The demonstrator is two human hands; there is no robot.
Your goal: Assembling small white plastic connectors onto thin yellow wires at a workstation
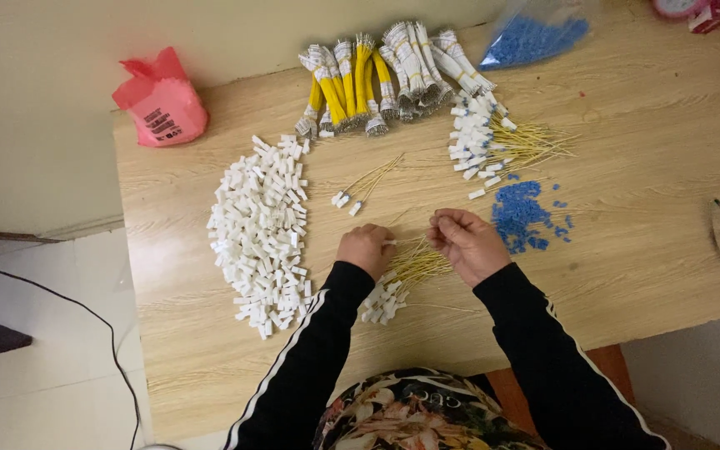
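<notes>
Both hands work at worktop [627, 275] centre. Left hand [366, 248] pinches a white plug; right hand [466, 243] pinches thin yellow wires [417, 262] lying between them. Finished wires with plugs [493, 142] lie at 1 o'clock. Big heap of loose white plugs [264, 229] at 9 o'clock, bundled wires [385, 79] at 12, blue pieces [520, 212] at 3: judged early, much left.
</notes>
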